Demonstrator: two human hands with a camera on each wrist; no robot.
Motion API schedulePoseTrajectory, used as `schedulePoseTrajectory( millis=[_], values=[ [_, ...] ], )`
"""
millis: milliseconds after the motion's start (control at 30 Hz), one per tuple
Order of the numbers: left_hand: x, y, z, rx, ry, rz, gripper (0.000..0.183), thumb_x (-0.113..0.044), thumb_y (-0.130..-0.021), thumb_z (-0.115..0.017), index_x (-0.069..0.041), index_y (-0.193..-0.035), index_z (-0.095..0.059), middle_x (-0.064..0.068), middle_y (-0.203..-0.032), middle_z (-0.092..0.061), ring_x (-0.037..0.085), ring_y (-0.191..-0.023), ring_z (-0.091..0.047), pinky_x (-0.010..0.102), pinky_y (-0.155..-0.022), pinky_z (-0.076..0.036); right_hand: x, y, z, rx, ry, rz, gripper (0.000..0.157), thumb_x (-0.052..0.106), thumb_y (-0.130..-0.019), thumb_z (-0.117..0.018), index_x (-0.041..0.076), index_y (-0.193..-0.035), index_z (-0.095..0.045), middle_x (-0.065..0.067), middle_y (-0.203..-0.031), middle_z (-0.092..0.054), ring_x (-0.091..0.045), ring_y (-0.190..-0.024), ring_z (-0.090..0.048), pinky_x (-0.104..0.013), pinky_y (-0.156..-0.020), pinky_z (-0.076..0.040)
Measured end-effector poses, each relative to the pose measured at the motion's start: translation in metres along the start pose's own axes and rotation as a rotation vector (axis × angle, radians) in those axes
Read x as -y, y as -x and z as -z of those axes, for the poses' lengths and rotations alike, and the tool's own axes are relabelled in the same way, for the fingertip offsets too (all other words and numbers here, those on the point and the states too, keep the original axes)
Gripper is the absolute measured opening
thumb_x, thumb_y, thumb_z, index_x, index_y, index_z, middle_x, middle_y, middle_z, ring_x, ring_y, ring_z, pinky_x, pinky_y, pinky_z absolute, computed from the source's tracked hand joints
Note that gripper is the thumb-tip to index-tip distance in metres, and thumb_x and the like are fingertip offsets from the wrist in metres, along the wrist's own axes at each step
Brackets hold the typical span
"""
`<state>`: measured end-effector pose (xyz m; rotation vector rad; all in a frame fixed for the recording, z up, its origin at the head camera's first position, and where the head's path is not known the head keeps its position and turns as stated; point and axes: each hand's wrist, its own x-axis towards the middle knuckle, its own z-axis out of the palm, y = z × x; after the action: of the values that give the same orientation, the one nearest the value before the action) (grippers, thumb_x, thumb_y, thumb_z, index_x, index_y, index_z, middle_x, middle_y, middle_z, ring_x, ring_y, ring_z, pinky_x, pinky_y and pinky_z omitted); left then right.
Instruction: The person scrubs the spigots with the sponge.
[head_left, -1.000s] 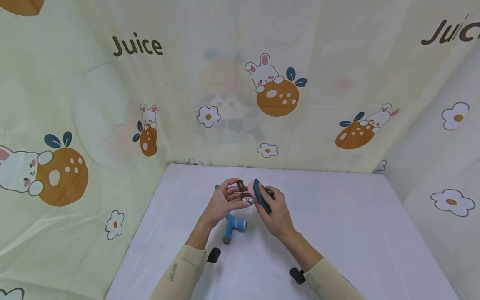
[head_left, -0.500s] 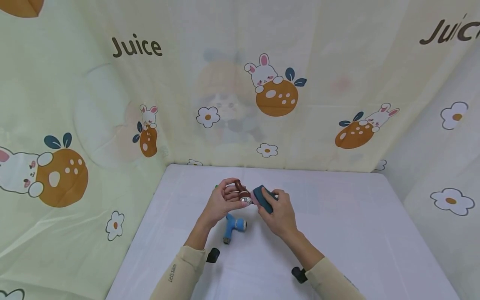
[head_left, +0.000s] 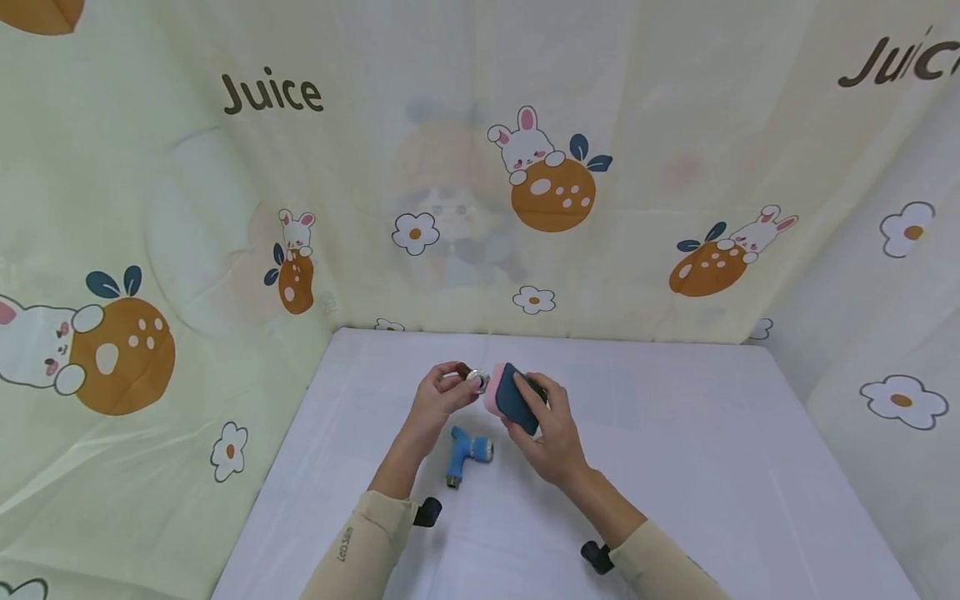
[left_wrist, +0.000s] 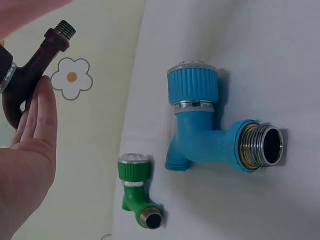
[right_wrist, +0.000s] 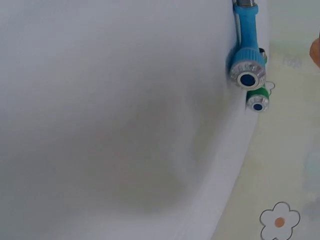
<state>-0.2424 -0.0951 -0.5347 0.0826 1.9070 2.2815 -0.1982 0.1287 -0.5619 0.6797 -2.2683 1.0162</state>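
My left hand holds a dark brown faucet above the table; its threaded end points away from the palm in the left wrist view. In the head view its silver-rimmed knob end faces the right hand. My right hand grips a sponge, dark teal on one side and pink on the other. The pink side is turned to the faucet, right at its knob. Below the hands a blue faucet lies on the table. The right hand is out of the right wrist view.
A green faucet lies on the white table beyond the blue one, hidden behind the left hand in the head view. A printed curtain stands along the table's back and sides.
The left hand has turned the faucet, so its silver knob now faces the sponge. The sponge moved away from the faucet, then back left toward it. The blue faucet has stayed put.
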Motion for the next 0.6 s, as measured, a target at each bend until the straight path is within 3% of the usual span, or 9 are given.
schedulePoseTrajectory(
  millis=[267,600],
  values=[
    [0.001,0.002,-0.007,0.009,0.036,0.063,0.063,-0.033,-0.097,-0.075,-0.004,-0.144,-0.046,0.015,-0.126,-0.07,0.013,-0.1,-0.073,0.027,-0.095,-0.059,0.012,-0.004,-0.002,-0.015,0.073,0.043,0.083,0.022,-0.079,-0.092,0.016,-0.152,-0.053,-0.019,-0.142,-0.049,-0.031,-0.128,-0.048,-0.049,-0.094,-0.06],
    [-0.003,0.003,-0.014,0.034,0.146,0.059,0.06,-0.018,-0.097,-0.069,0.0,-0.148,-0.044,0.011,-0.134,-0.056,0.014,-0.109,-0.066,0.021,-0.092,-0.058,0.012,-0.005,0.0,-0.023,0.135,0.081,0.084,0.021,-0.074,-0.095,0.019,-0.149,-0.058,-0.019,-0.138,-0.052,-0.033,-0.122,-0.051,-0.05,-0.092,-0.059]
  ],
)
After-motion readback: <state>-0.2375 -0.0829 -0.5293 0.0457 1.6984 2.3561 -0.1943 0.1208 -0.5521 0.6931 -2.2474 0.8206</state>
